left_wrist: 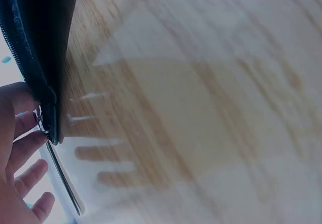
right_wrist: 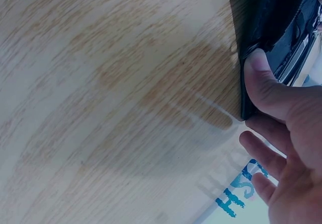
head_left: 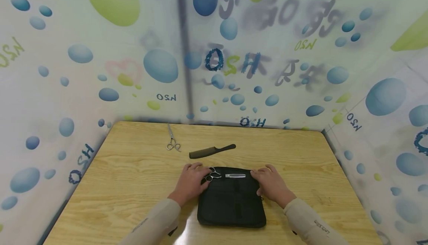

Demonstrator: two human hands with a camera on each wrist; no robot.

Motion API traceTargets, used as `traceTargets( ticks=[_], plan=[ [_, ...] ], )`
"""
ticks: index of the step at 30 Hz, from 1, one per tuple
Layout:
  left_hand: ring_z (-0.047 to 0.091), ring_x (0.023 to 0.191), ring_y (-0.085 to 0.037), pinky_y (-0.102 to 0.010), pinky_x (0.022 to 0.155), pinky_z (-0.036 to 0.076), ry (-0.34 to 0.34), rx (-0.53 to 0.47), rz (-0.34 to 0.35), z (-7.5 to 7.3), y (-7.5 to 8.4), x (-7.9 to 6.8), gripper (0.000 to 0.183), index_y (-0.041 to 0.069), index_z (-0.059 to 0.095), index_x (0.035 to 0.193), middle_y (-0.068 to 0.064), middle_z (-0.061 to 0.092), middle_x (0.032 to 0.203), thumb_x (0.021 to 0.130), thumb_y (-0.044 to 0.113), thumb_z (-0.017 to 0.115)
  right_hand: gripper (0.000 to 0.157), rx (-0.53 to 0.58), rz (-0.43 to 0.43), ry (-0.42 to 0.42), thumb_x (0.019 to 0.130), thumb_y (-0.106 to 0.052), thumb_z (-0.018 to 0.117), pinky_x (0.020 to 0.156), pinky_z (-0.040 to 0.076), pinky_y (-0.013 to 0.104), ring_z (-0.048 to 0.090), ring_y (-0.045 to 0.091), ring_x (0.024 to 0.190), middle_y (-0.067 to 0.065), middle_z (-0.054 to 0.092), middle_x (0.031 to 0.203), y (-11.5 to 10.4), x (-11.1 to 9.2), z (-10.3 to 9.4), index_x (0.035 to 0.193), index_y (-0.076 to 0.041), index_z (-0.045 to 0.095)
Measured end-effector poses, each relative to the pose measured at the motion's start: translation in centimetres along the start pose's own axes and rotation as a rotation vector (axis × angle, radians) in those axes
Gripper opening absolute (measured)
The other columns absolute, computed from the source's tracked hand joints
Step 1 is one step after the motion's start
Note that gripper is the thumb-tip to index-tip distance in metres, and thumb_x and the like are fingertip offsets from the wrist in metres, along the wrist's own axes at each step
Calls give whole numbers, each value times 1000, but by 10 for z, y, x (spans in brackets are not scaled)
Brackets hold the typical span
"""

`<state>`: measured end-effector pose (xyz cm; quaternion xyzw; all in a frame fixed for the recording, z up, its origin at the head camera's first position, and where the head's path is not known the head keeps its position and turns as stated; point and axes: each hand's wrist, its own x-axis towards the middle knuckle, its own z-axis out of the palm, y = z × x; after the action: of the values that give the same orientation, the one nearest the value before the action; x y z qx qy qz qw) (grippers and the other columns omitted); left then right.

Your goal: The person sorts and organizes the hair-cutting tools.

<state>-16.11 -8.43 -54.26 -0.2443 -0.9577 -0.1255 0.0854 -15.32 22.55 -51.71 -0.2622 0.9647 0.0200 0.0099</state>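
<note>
We've got a blk case [head_left: 230, 209] lying on the near part of the wood table [head_left: 133, 189], approx. mid L–R. Our L hand [head_left: 193, 181] is grasping its far L corner, fingers bent at the edge; zip teeth [left_wrist: 17, 58] show along that edge in the L wrist view. Silver scissor handles [head_left: 216, 177] sit right by those fingers; we can't tell if they're touched too. Our R hand [head_left: 270, 183] pinches the case nr its far R corner, thumb on top, w/ other fingers lower down. Btwn hands, a silver blade [head_left: 235, 176] lies along the case's far edge, R of the handles; teeth visible in the R wrist view.

Beyond the case we see a dk comb [head_left: 204, 152], handle to the R, & loose scissors [head_left: 172, 138] farther L, nr the table's far edge, rings toward us. Bubble-print wall [head_left: 287, 85] behind.
</note>
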Motion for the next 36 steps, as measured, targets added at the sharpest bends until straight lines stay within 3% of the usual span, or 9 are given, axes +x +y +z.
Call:
traceTargets(
  ticks=[6,20,36],
  plan=[
    [57,123,-25,-50,101,42,-14,45,17,1,2,3,38,25,70,116,3,69,124,85,47,70,66,-7,0,-9,70,-31,86,108,38,51,64,24,110,4,72,116,1,1,2,129,-12,64],
    [58,119,-17,-45,101,43,-15,58,85,6,1,7,35,27,70,115,6,68,123,87,48,68,66,-17,-1,-20,71,-32,85,109,38,51,63,24,111,3,72,116,1,0,-1,130,-12,64],
    [55,125,-20,-47,103,42,-9,57,147,5,3,8,34,24,71,116,7,67,125,88,43,68,67,-28,7,-45,71,-33,85,109,37,50,63,24,112,2,72,117,0,2,-1,130,-13,63]
  ],
)
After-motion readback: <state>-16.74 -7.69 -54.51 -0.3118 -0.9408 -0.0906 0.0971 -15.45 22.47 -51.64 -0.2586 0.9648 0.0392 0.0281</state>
